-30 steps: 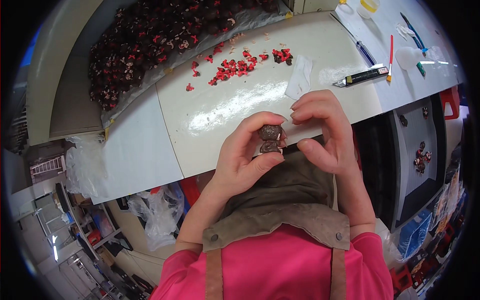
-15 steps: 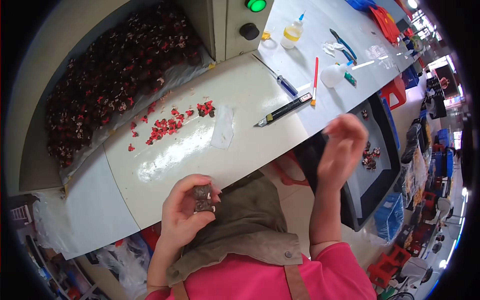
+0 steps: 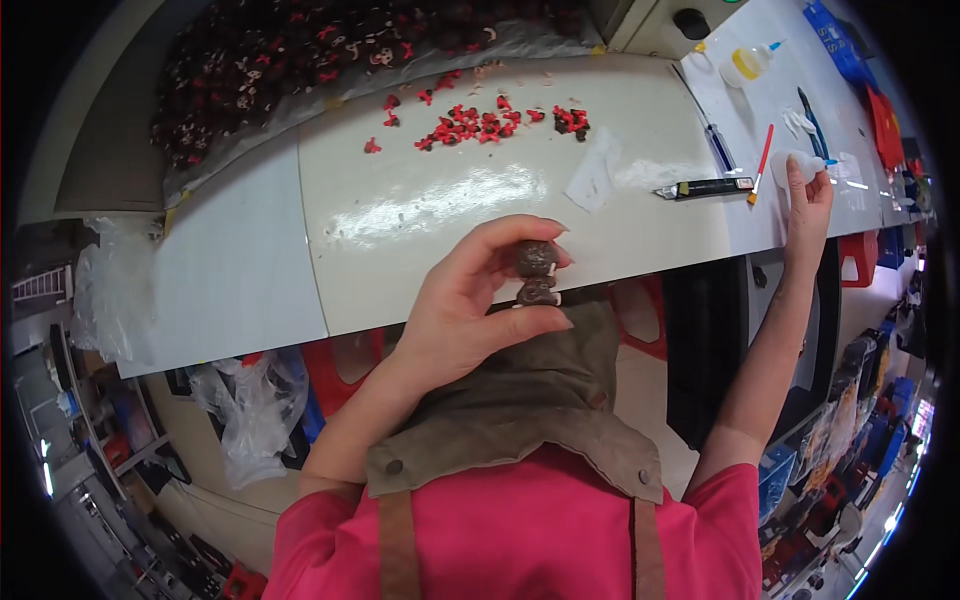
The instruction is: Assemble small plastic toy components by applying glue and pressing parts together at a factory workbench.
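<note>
My left hand pinches a small dark brown figurine upright between thumb and fingertips, above the table's front edge. It has a rounded head, a narrower middle and some pale parts. At the right of the table my right hand is closed on a white squeeze bottle with a blue tip, which lies tilted; the fingers partly cover it. Left of that hand are a red-handled paintbrush and a black utility knife. Small red and dark pieces lie scattered on the table beyond the figurine.
A bin heaped with dark and red parts stands at the far left. A white paper strip, a screwdriver, a bottle with a yellow band and pliers lie or stand farther right. A black tray sits below the table edge.
My right hand has gone from above the black tray to the squeeze bottle and closed on it. My left hand still holds the figurine. The whole view has shifted and turned.
</note>
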`<state>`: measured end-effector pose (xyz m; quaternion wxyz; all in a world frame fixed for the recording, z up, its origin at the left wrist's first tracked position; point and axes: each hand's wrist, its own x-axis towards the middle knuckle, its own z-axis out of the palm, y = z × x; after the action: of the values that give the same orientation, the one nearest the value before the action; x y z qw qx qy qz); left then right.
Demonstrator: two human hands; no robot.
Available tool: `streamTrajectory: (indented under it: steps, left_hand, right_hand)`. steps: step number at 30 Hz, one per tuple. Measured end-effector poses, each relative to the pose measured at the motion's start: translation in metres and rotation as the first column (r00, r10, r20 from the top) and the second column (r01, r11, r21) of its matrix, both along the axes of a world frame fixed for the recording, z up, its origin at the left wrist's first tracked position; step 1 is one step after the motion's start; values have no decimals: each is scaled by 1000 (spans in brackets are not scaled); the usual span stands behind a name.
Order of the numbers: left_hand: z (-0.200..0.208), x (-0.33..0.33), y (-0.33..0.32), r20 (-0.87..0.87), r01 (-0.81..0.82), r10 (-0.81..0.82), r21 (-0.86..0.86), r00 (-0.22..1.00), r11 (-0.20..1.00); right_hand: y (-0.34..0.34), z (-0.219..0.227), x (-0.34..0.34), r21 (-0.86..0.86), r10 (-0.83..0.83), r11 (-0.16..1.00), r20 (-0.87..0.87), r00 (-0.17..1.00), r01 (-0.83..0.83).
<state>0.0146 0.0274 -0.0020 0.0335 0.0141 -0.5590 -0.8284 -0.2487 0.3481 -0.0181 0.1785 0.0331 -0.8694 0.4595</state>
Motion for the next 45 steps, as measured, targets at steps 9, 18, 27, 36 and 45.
streamTrajectory:
  steps: [9,18,27,36,45]
  left_hand:
    - [-1,2,-1,-27,1,-1,13,1000,1000]
    - [-6,3,-3,-42,27,-28,-13,999,1000]
    - [1,5,-3,10,37,-37,5,999,999]
    - [-3,4,-3,-12,41,-41,12,999,999]
    - [-9,3,-5,-152,68,-73,-42,986,997]
  right_hand:
    - [0,3,9,30,163,986,56,985,-165]
    - [-61,75,124,130,606,795,-132,784,-593]
    - [-94,89,151,312,795,586,-45,604,-748]
    - [-105,88,149,429,837,499,-15,547,-753]
    - [-108,90,146,433,852,468,11,524,-770]
